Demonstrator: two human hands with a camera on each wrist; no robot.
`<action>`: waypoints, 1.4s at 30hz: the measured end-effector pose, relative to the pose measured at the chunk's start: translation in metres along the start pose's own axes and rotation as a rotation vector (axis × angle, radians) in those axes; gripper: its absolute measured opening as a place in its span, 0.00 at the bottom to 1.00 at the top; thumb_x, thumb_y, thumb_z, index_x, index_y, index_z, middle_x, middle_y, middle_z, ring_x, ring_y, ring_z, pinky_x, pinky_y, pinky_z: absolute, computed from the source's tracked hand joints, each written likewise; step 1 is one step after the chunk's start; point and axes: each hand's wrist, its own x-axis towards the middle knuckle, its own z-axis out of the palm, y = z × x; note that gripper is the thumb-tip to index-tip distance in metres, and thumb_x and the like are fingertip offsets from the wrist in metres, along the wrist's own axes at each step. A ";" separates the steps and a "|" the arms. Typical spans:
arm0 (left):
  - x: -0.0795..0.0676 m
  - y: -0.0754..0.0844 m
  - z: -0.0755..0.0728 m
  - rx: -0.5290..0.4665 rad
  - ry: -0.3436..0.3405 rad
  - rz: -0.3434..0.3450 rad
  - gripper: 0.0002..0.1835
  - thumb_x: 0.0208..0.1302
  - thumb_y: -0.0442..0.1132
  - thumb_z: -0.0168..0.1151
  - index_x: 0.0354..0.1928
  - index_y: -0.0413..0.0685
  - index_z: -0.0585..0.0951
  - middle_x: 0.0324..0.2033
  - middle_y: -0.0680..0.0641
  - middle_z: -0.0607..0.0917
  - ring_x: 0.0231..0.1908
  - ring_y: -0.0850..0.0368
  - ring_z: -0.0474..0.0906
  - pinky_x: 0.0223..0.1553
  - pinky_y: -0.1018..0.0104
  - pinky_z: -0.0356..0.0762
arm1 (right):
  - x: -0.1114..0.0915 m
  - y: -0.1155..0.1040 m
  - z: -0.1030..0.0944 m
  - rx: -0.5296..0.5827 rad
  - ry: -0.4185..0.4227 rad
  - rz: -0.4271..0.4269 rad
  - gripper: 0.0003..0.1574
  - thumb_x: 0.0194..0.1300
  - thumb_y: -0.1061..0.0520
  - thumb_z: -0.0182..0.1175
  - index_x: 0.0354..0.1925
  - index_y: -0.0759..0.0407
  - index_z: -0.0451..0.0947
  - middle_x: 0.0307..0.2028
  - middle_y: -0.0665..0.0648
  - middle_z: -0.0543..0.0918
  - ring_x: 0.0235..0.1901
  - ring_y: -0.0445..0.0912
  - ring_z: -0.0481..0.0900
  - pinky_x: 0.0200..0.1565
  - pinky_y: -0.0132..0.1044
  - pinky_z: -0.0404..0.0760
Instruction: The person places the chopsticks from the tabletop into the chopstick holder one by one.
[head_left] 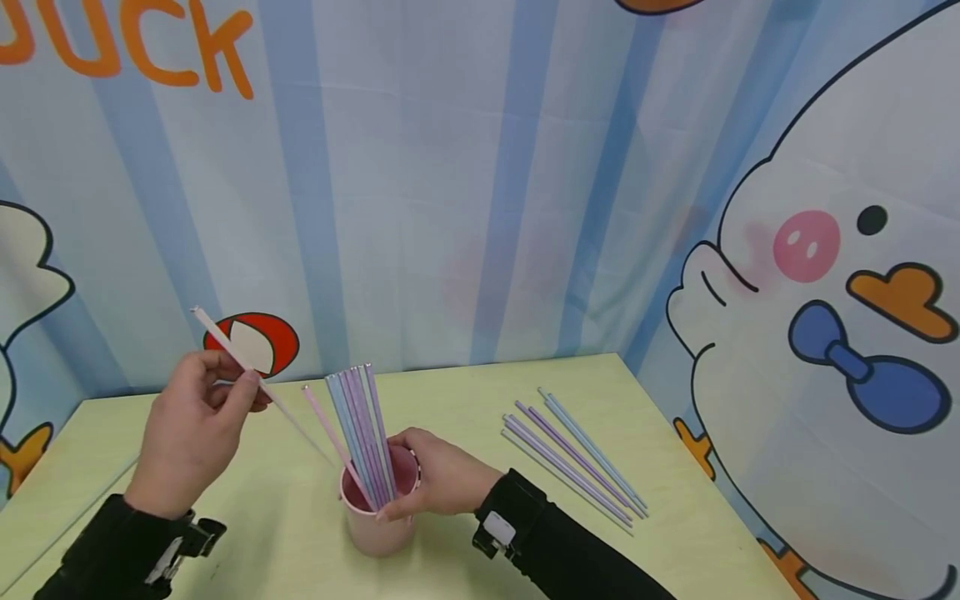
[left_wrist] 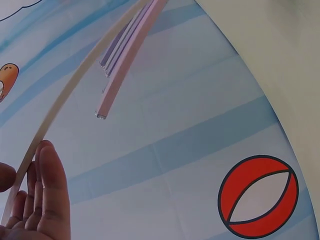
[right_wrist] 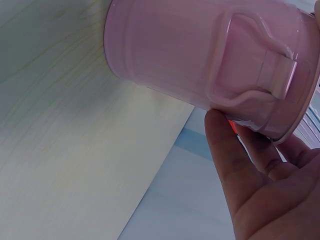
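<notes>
My left hand [head_left: 197, 433] pinches a pale stick [head_left: 217, 335] between the thumb and the fingers, which are bent and nearly closed. The stick is tilted in the air, and its lower part goes down toward the pink cup [head_left: 378, 533]; whether it touches the rim, I cannot tell. My right hand [head_left: 444, 472] is curved around the side of this cup, with the thumb at the near side and the fingers behind, so it is open only as wide as the cup. In the right wrist view, a handle [right_wrist: 223, 52] of bent wire is seen on the cup wall, just beside my fingers.

The cup stands upright on the pale yellow surface [head_left: 457, 396]. Inside it lean blue and purple sticks [head_left: 362, 437] in a bundle, and one pink stick [head_left: 322, 417] leans apart, to the left. Beyond my right hand, some more blue and purple sticks [head_left: 595, 452] lie slantwise. Behind the surface hangs a striped blue cloth [head_left: 435, 208] with a large white duck [head_left: 787, 400] printed on it.
</notes>
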 end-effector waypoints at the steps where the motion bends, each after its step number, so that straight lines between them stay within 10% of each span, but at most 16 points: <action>1: 0.000 0.001 0.001 -0.007 0.003 0.006 0.20 0.73 0.44 0.47 0.55 0.34 0.63 0.44 0.37 0.79 0.33 0.62 0.81 0.37 0.87 0.73 | 0.000 0.000 0.000 0.001 0.001 -0.002 0.53 0.41 0.34 0.74 0.60 0.51 0.64 0.54 0.48 0.74 0.51 0.37 0.70 0.56 0.36 0.75; 7: -0.002 -0.001 0.012 -0.021 -0.032 0.003 0.19 0.73 0.43 0.47 0.55 0.35 0.64 0.43 0.38 0.78 0.34 0.61 0.81 0.37 0.85 0.75 | 0.000 0.001 0.000 -0.010 0.004 -0.007 0.53 0.41 0.33 0.74 0.60 0.51 0.64 0.54 0.49 0.74 0.50 0.37 0.71 0.56 0.36 0.75; 16: -0.008 -0.014 0.035 0.016 -0.097 -0.061 0.18 0.72 0.47 0.48 0.51 0.39 0.66 0.39 0.39 0.81 0.35 0.53 0.80 0.39 0.49 0.83 | 0.001 0.004 0.001 -0.036 0.006 -0.016 0.53 0.41 0.32 0.73 0.60 0.51 0.64 0.54 0.48 0.74 0.50 0.36 0.70 0.56 0.35 0.75; 42: -0.022 -0.034 0.074 0.121 -0.343 -0.194 0.16 0.69 0.44 0.54 0.51 0.41 0.68 0.37 0.43 0.78 0.34 0.52 0.72 0.37 0.61 0.82 | 0.001 0.003 0.002 -0.017 0.012 -0.035 0.55 0.42 0.33 0.73 0.61 0.53 0.63 0.53 0.49 0.75 0.49 0.35 0.71 0.54 0.33 0.76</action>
